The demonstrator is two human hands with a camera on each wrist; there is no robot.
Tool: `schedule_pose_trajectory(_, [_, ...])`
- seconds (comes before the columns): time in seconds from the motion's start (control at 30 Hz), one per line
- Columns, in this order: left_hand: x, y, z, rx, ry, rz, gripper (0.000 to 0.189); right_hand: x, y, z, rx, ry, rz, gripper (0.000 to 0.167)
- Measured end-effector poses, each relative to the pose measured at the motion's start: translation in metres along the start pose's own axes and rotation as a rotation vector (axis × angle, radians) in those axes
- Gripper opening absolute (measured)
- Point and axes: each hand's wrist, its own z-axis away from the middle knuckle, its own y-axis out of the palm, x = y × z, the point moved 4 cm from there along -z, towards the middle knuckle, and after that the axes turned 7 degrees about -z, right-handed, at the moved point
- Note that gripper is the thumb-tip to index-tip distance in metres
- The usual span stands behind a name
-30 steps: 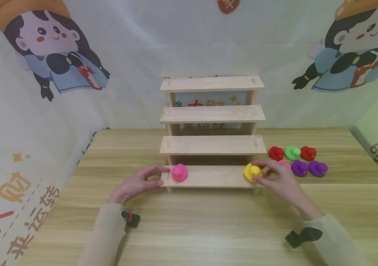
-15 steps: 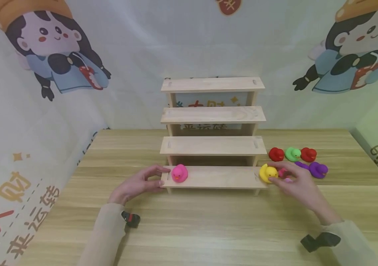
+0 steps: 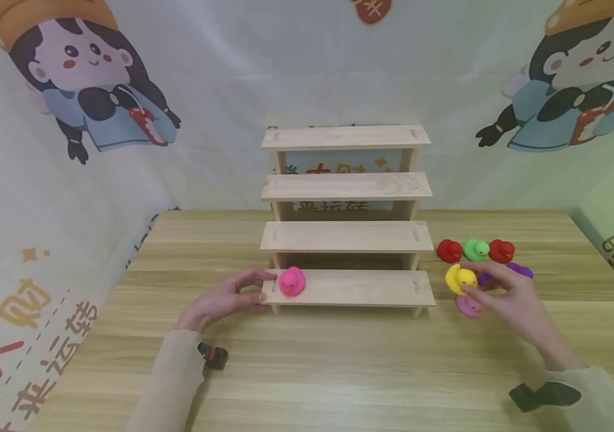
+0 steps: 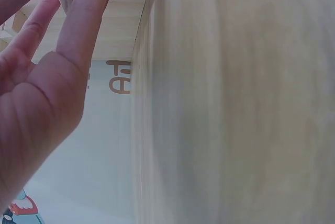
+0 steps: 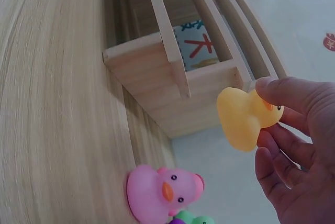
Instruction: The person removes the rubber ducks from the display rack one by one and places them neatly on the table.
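My right hand (image 3: 517, 309) pinches a yellow rubber duck (image 3: 460, 280) by its head between thumb and fingers. In the right wrist view the yellow duck (image 5: 242, 119) is held off the table, beside the right end of the wooden stepped shelf (image 5: 141, 67). A light pink duck (image 3: 469, 306) sits on the table just below it. My left hand (image 3: 222, 300) grips the left end of the bottom tier (image 3: 361, 288), thumb at the front edge. A bright pink duck (image 3: 292, 281) stands on that tier near those fingers.
Behind my right hand sit two red ducks, one at the left (image 3: 449, 251) and one at the right (image 3: 502, 251), with a green duck (image 3: 476, 249) between them. Purple ducks (image 3: 523, 270) are partly hidden by my fingers. Printed cloth (image 3: 220, 120) hangs behind the wooden table (image 3: 307, 372).
My right hand has carried the yellow duck rightward, off the right end of the bottom tier, to above the light pink duck. The left hand has stayed in place.
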Motion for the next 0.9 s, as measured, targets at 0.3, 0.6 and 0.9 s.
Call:
schedule_pose_trajectory(0.3, [0.0, 0.0, 0.001, -0.002, -0.012, 0.005, 0.044, -0.006, -0.014, 0.007, -0.015, 0.011, 0.063, 0.041])
schedule_pose_trajectory(0.6, [0.001, 0.0, 0.001, -0.002, -0.013, 0.004, 0.043, -0.012, -0.029, 0.015, -0.031, 0.049, 0.104, 0.038])
schedule_pose_trajectory(0.9, [0.001, 0.0, 0.002, -0.009, -0.021, -0.007, 0.044, -0.017, -0.042, 0.022, -0.028, 0.119, 0.183, 0.033])
